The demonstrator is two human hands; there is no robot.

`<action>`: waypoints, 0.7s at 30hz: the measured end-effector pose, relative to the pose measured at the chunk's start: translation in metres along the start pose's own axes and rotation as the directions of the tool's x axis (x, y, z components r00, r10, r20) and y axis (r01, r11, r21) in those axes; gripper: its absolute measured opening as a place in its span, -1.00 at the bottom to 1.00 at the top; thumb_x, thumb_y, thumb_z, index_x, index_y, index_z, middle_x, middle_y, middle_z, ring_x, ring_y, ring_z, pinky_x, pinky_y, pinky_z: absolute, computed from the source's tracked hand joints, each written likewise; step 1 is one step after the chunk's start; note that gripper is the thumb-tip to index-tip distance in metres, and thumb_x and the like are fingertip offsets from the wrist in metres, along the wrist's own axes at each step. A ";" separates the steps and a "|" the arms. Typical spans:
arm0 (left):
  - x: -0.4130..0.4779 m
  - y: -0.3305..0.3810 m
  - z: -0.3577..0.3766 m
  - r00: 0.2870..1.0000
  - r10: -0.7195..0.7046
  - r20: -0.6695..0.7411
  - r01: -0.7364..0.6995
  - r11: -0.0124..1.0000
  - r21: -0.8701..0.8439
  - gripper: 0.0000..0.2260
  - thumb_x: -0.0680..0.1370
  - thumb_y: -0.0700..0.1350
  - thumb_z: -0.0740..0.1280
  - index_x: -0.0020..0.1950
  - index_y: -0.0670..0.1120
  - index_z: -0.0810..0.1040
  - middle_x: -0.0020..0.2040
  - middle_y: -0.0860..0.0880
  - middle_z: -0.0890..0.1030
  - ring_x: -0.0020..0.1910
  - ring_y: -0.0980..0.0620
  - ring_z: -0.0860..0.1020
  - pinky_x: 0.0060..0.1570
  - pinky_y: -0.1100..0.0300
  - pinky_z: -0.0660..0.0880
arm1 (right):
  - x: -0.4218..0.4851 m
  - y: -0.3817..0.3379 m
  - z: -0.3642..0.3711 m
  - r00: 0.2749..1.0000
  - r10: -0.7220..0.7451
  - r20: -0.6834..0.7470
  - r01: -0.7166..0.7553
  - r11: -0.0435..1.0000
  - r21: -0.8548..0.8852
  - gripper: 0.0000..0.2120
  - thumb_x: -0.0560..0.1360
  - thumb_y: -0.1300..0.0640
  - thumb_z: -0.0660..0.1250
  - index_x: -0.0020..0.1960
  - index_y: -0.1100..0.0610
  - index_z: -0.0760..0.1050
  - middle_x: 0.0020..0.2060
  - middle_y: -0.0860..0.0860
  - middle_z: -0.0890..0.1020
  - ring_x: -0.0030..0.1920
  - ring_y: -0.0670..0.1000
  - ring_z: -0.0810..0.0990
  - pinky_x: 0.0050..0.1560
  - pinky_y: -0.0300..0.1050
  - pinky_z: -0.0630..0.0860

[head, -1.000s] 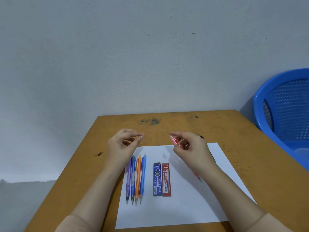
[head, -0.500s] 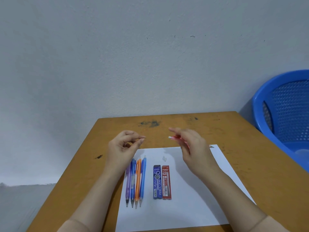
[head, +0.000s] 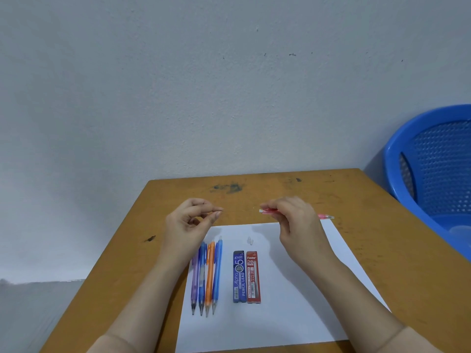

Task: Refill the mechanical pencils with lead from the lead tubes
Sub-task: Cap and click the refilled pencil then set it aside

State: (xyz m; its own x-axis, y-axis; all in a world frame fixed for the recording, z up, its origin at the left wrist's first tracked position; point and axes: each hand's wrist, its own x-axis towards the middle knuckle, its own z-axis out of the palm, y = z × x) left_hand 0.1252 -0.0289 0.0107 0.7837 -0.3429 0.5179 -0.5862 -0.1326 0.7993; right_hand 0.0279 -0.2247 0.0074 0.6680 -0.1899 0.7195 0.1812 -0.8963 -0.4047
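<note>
My right hand (head: 297, 222) grips a pink mechanical pencil (head: 270, 211) held level above the table, its open back end pointing left and its tip sticking out to the right. My left hand (head: 190, 221) pinches a thin lead (head: 239, 210) between thumb and forefinger; the lead runs straight toward the pencil's open end. On the white paper (head: 293, 301) lie several mechanical pencils (head: 207, 276) side by side, purple, blue, orange and blue. Next to them are a blue lead tube (head: 239, 276) and a red lead tube (head: 253, 277).
A small clear cap (head: 250, 241) lies on the paper above the tubes. The wooden table (head: 382, 250) stands against a grey wall. A blue plastic basket (head: 438, 171) sits off the table's right edge.
My right hand has turned the pink pencil level, with its open end toward the left hand. The lead now spans the gap between the two hands.
</note>
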 end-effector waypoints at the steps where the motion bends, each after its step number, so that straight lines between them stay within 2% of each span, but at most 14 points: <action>1: 0.000 0.000 0.000 1.000 -0.002 -0.004 0.002 1.000 0.000 -0.86 0.44 -0.17 0.45 -0.14 0.09 0.67 -0.11 0.19 0.58 -0.11 0.17 0.55 -0.23 0.35 0.47 | 0.000 0.000 0.000 1.000 0.001 0.006 -0.001 1.000 0.005 -0.75 0.47 0.25 0.21 -0.01 0.09 0.64 -0.14 -0.06 0.66 -0.10 0.04 0.58 -0.11 0.11 0.51; 11: -0.001 0.001 0.000 1.000 -0.021 0.018 0.021 1.000 0.005 -0.88 0.45 -0.15 0.44 -0.12 0.07 0.68 -0.10 0.19 0.59 -0.07 0.16 0.55 -0.20 0.33 0.50 | -0.002 0.000 0.002 1.000 -0.002 0.012 0.002 1.000 0.028 -0.75 0.46 0.27 0.23 0.00 0.07 0.63 -0.13 -0.10 0.65 -0.09 -0.03 0.56 -0.10 0.06 0.50; 21: -0.002 0.005 0.001 0.999 -0.041 0.035 0.042 0.999 -0.018 -0.88 0.44 -0.17 0.45 -0.12 0.05 0.69 -0.10 0.15 0.59 -0.06 0.15 0.55 -0.18 0.24 0.52 | -0.001 -0.001 0.002 1.000 -0.011 0.006 0.011 0.999 0.035 -0.76 0.46 0.26 0.24 -0.01 0.08 0.64 -0.14 -0.08 0.65 -0.10 -0.02 0.56 -0.12 0.07 0.50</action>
State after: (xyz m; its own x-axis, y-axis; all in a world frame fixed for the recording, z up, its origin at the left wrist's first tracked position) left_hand 0.1205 -0.0301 0.0131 0.7995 -0.3692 0.4738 -0.5491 -0.1297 0.8256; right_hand 0.0284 -0.2223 0.0059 0.6703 -0.1771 0.7206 0.2141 -0.8836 -0.4164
